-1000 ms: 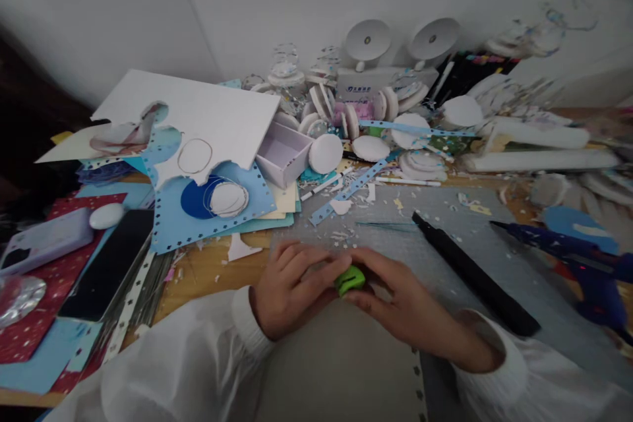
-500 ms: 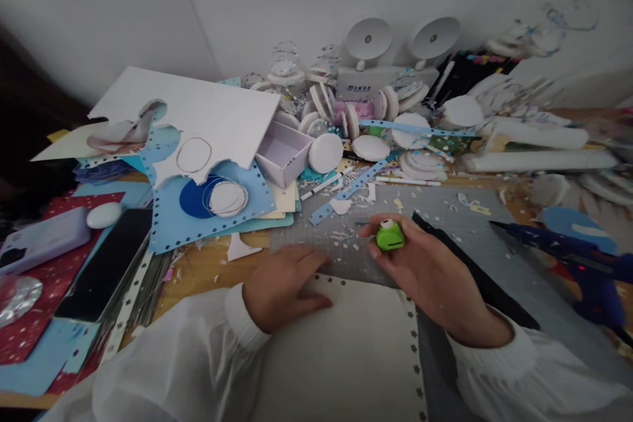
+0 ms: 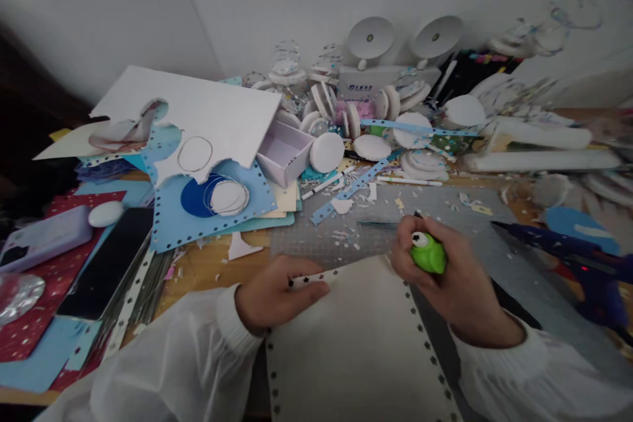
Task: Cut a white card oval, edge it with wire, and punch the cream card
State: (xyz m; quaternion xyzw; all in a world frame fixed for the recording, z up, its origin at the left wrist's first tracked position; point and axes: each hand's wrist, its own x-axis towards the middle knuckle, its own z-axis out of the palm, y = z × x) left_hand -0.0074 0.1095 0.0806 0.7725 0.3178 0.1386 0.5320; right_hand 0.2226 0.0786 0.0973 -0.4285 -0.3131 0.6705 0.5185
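Note:
A cream sheet of paper point(image 3: 356, 343) with star-shaped holes along its edges lies in front of me, its far edge lifted. My left hand point(image 3: 281, 291) grips the far left part of the sheet, with the thumb on top and the fingers behind. In my right hand point(image 3: 445, 270) is a small bright green craft punch point(image 3: 428, 253) with a white button bearing a dark star. The right hand is at the sheet's far right corner; whether its fingers also pinch the paper there is hard to make out.
A grey cutting mat point(image 3: 341, 211) strewn with paper scraps lies beyond the sheet. At right is a dark blue glue gun point(image 3: 558, 244). White foam discs point(image 3: 326, 153) and a lilac box point(image 3: 284, 158) stand behind. On the left are a black phone point(image 3: 106, 264) and coloured papers.
My left hand has gone from lying on the sheet to gripping its edge, which has risen. My right hand has closed around the punch and turned it, coming to the sheet's corner.

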